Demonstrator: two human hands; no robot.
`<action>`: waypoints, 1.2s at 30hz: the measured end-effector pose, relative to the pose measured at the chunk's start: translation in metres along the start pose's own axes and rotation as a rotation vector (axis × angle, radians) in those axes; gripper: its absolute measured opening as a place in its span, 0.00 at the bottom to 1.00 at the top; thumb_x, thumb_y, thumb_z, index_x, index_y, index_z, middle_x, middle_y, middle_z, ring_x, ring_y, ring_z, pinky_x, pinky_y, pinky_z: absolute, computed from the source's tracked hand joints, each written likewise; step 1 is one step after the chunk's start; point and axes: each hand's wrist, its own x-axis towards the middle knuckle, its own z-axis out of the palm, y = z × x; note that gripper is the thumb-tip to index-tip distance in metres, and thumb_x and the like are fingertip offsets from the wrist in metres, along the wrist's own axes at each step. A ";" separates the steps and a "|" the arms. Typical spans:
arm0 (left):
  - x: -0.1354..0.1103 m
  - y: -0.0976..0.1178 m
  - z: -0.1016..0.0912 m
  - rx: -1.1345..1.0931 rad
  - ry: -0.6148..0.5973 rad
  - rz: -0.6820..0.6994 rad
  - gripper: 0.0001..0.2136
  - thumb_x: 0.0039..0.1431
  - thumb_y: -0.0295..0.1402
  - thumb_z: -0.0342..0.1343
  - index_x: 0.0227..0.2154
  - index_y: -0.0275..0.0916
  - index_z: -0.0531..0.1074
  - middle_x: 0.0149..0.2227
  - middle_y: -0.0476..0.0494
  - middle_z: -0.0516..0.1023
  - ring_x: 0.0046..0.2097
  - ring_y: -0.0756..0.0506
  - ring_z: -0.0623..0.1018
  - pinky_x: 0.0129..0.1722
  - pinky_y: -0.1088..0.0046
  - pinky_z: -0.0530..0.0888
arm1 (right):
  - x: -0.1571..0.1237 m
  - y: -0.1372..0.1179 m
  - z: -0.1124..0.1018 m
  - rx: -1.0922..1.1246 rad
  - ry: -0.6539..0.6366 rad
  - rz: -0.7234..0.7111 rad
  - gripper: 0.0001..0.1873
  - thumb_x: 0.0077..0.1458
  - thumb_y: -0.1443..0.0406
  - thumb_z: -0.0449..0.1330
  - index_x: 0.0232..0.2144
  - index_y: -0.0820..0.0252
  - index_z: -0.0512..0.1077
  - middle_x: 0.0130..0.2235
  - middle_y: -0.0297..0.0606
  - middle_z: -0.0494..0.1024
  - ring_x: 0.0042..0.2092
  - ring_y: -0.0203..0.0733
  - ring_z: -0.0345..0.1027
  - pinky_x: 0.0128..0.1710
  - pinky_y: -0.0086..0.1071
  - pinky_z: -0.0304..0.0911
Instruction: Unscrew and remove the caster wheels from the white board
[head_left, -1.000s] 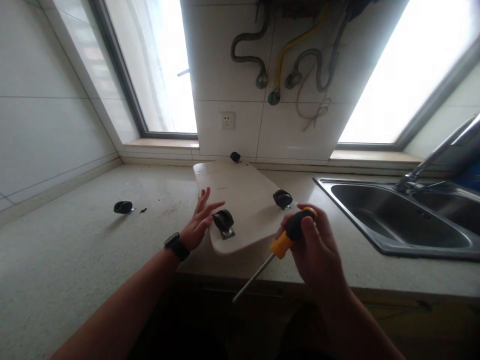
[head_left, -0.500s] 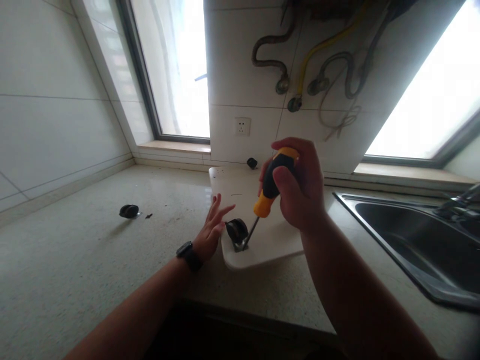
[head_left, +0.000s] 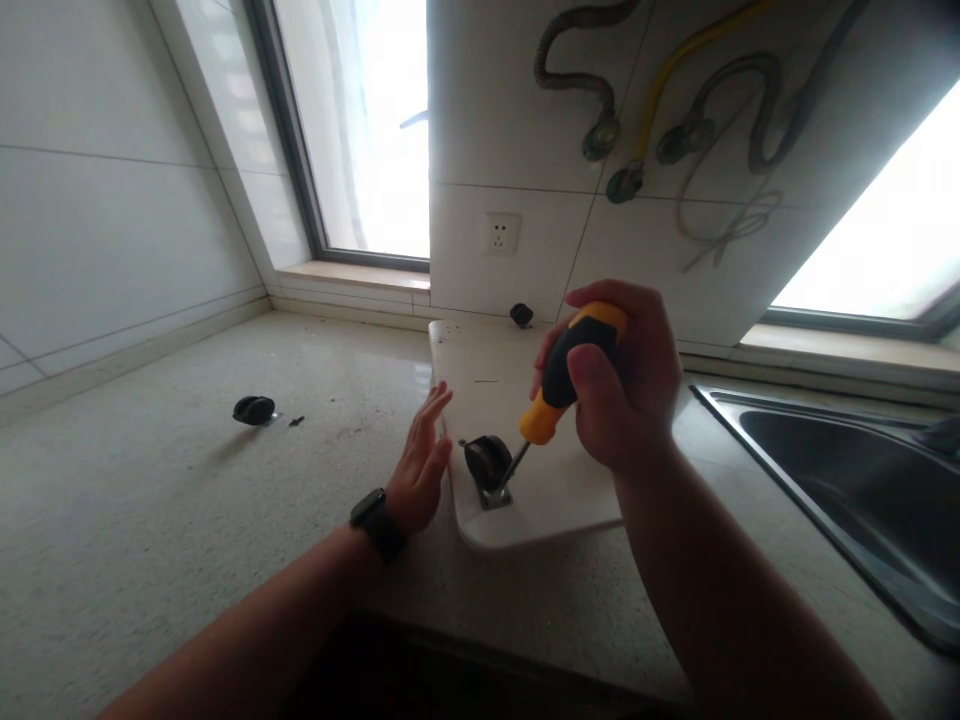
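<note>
A white board (head_left: 487,365) lies flat on the countertop with a black caster wheel (head_left: 484,460) mounted near its front left corner. My right hand (head_left: 619,385) is closed around the black-and-yellow handle of a screwdriver (head_left: 559,385), whose tip rests on the caster's metal plate. My left hand (head_left: 424,465), a dark watch on its wrist, presses open-fingered against the board's left edge beside the caster. Another caster (head_left: 521,315) shows at the board's far end.
A loose caster (head_left: 253,409) and small screws (head_left: 296,421) lie on the speckled countertop (head_left: 187,520) at the left. A steel sink (head_left: 847,490) sits at the right. A wall socket (head_left: 501,233) and hoses (head_left: 675,120) hang on the tiled wall between two windows.
My right hand lifted the screwdriver from low over the counter edge and set its tip on the front caster's plate. The left hand stayed beside the caster. The view shifted closer.
</note>
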 end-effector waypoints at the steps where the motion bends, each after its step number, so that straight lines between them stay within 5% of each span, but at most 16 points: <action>1: 0.002 0.006 -0.001 -0.031 0.029 0.018 0.24 0.76 0.46 0.40 0.71 0.49 0.52 0.75 0.42 0.51 0.75 0.40 0.51 0.73 0.46 0.51 | -0.001 0.000 0.000 -0.009 0.001 -0.004 0.15 0.64 0.54 0.62 0.51 0.46 0.69 0.32 0.31 0.72 0.26 0.36 0.63 0.24 0.32 0.61; 4: 0.010 0.033 -0.009 -0.119 0.017 0.023 0.22 0.75 0.46 0.42 0.67 0.48 0.57 0.71 0.40 0.60 0.73 0.40 0.59 0.72 0.49 0.58 | -0.002 0.000 0.001 -0.036 0.001 0.002 0.15 0.64 0.53 0.61 0.51 0.45 0.68 0.32 0.30 0.71 0.26 0.35 0.63 0.24 0.32 0.61; 8: 0.023 0.073 -0.022 -0.214 -0.190 0.012 0.16 0.75 0.42 0.47 0.57 0.45 0.73 0.60 0.40 0.75 0.65 0.39 0.70 0.68 0.52 0.65 | -0.005 -0.004 0.003 -0.074 -0.030 0.008 0.17 0.63 0.52 0.62 0.52 0.46 0.67 0.34 0.31 0.70 0.27 0.34 0.63 0.23 0.31 0.62; 12: 0.030 0.094 -0.028 -0.274 -0.327 -0.012 0.13 0.73 0.40 0.53 0.51 0.42 0.78 0.57 0.39 0.79 0.57 0.41 0.77 0.60 0.56 0.74 | -0.007 -0.006 0.004 -0.083 -0.033 -0.005 0.18 0.62 0.52 0.62 0.52 0.45 0.67 0.36 0.32 0.70 0.27 0.34 0.63 0.23 0.30 0.61; 31: 0.035 0.106 -0.031 -0.214 -0.415 0.040 0.09 0.71 0.31 0.56 0.45 0.38 0.81 0.46 0.39 0.83 0.47 0.45 0.81 0.51 0.65 0.78 | -0.007 -0.019 0.005 -0.118 -0.070 0.069 0.22 0.62 0.55 0.64 0.55 0.47 0.66 0.38 0.33 0.71 0.30 0.37 0.66 0.27 0.33 0.64; 36: 0.039 0.105 -0.037 -0.201 -0.444 0.021 0.09 0.71 0.32 0.56 0.47 0.39 0.81 0.46 0.41 0.84 0.47 0.45 0.82 0.51 0.65 0.78 | 0.001 -0.022 0.004 -0.073 -0.213 0.142 0.24 0.62 0.58 0.65 0.58 0.47 0.65 0.40 0.34 0.73 0.35 0.39 0.68 0.32 0.35 0.68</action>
